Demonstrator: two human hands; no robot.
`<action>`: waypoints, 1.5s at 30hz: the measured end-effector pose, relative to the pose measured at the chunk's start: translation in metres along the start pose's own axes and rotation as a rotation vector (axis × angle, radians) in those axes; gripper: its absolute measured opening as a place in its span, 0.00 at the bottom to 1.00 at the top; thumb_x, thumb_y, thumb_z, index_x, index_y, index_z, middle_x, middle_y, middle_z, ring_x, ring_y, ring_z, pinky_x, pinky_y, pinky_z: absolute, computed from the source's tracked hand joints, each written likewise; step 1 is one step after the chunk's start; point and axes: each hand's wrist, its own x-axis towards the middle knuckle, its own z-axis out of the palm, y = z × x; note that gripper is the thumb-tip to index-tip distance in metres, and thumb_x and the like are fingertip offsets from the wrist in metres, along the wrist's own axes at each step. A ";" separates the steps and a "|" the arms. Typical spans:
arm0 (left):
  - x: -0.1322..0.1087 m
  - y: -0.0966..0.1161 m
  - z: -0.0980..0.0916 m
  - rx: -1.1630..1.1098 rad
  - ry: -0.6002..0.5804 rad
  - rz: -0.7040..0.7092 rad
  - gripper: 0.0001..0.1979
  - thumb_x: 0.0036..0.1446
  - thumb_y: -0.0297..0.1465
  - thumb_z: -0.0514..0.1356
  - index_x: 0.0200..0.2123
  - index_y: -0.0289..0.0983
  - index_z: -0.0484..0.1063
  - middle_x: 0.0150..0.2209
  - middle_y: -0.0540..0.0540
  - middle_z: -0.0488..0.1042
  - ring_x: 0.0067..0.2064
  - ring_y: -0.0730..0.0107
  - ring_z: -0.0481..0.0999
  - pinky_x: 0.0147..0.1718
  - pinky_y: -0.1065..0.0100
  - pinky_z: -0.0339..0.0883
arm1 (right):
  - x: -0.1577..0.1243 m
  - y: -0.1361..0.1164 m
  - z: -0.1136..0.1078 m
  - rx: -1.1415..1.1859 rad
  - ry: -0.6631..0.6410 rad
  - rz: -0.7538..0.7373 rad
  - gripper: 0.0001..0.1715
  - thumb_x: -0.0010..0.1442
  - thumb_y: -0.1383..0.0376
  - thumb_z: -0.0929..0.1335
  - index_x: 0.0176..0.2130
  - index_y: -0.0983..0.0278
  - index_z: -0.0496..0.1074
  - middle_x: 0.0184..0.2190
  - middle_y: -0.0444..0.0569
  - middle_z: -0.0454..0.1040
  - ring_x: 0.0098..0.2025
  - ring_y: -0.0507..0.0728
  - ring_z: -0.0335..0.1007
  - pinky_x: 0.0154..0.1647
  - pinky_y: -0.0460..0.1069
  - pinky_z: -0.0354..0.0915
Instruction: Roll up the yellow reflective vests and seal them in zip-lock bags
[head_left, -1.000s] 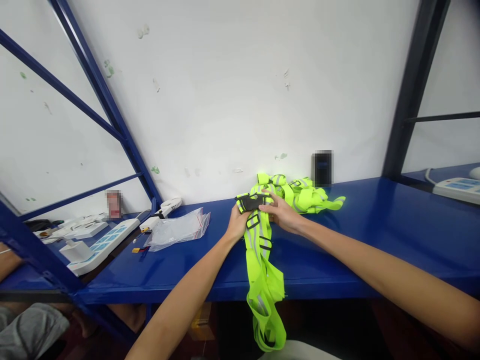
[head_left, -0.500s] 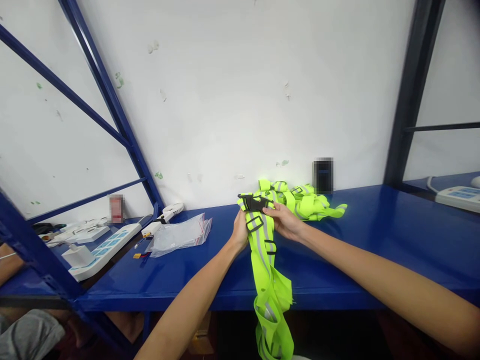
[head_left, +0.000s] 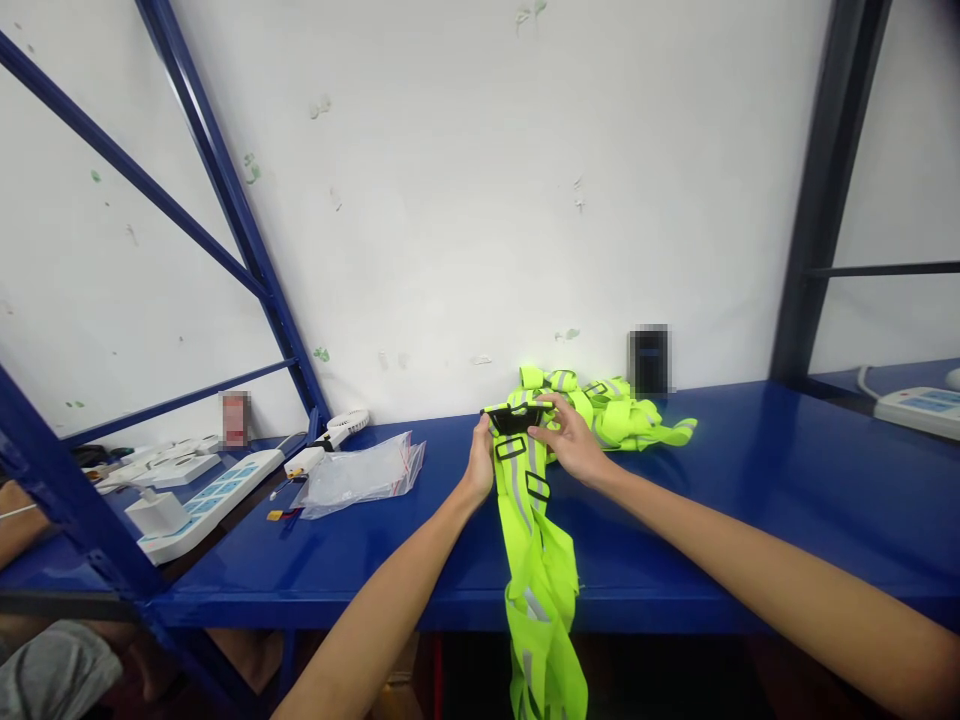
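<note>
The left hand [head_left: 481, 462] is gripping the left end of the black buckle [head_left: 517, 419], the reflective strap [head_left: 541, 575] is hanging below the grip past the table [head_left: 720, 530], and the right hand [head_left: 574, 440] is pinching the buckle's right end.

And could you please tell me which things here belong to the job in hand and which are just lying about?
Belongs to the job:
black buckle, in the left grip and right grip
yellow-green strap hanging below it
matching strap pile behind, probably

Lying about, it seems:
clear plastic bags
white fan
power strip on the left
pixelated dark object by the wall
</note>
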 end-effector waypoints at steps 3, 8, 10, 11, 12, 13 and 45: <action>-0.001 0.002 0.004 -0.052 -0.045 -0.067 0.30 0.56 0.54 0.54 0.49 0.35 0.72 0.44 0.42 0.79 0.50 0.53 0.76 0.52 0.57 0.66 | 0.002 0.002 -0.001 -0.081 0.043 -0.079 0.22 0.47 0.63 0.72 0.43 0.59 0.67 0.28 0.41 0.70 0.23 0.50 0.63 0.23 0.46 0.60; 0.001 0.004 -0.001 -0.075 0.074 -0.176 0.22 0.52 0.45 0.62 0.45 0.35 0.72 0.39 0.44 0.79 0.44 0.58 0.78 0.48 0.61 0.68 | 0.004 0.003 0.000 -0.100 0.105 -0.091 0.11 0.45 0.64 0.72 0.33 0.63 0.73 0.40 0.49 0.74 0.38 0.57 0.72 0.37 0.50 0.67; 0.003 0.005 -0.007 -0.071 0.144 -0.156 0.22 0.50 0.38 0.64 0.47 0.36 0.70 0.37 0.47 0.79 0.40 0.62 0.78 0.45 0.63 0.69 | 0.004 0.001 -0.002 -0.054 0.067 -0.057 0.10 0.45 0.65 0.73 0.33 0.62 0.76 0.48 0.51 0.73 0.47 0.60 0.72 0.44 0.52 0.67; 0.004 0.005 -0.010 -0.068 0.165 -0.142 0.24 0.48 0.35 0.65 0.49 0.37 0.69 0.37 0.48 0.78 0.39 0.63 0.78 0.44 0.64 0.70 | 0.004 0.000 -0.004 -0.025 0.024 -0.035 0.11 0.46 0.64 0.73 0.35 0.62 0.77 0.51 0.51 0.72 0.49 0.61 0.71 0.47 0.53 0.67; 0.005 0.005 -0.013 -0.067 0.176 -0.129 0.27 0.46 0.33 0.67 0.51 0.37 0.68 0.38 0.48 0.79 0.38 0.64 0.78 0.43 0.64 0.69 | 0.005 -0.001 -0.006 0.002 -0.021 -0.014 0.14 0.48 0.63 0.73 0.38 0.60 0.78 0.52 0.51 0.72 0.51 0.61 0.70 0.49 0.53 0.66; 0.005 0.006 -0.016 -0.066 0.178 -0.119 0.30 0.44 0.31 0.68 0.53 0.37 0.67 0.38 0.47 0.79 0.38 0.65 0.78 0.44 0.64 0.69 | 0.005 -0.001 -0.008 0.027 -0.055 0.004 0.18 0.50 0.62 0.73 0.44 0.58 0.77 0.53 0.50 0.72 0.52 0.61 0.69 0.51 0.54 0.66; 0.013 -0.014 -0.036 0.582 0.031 0.248 0.24 0.63 0.41 0.55 0.59 0.41 0.55 0.51 0.43 0.69 0.52 0.63 0.70 0.54 0.62 0.63 | 0.002 0.003 0.009 0.451 -0.125 0.367 0.22 0.60 0.51 0.68 0.51 0.57 0.67 0.48 0.50 0.75 0.43 0.59 0.76 0.45 0.55 0.71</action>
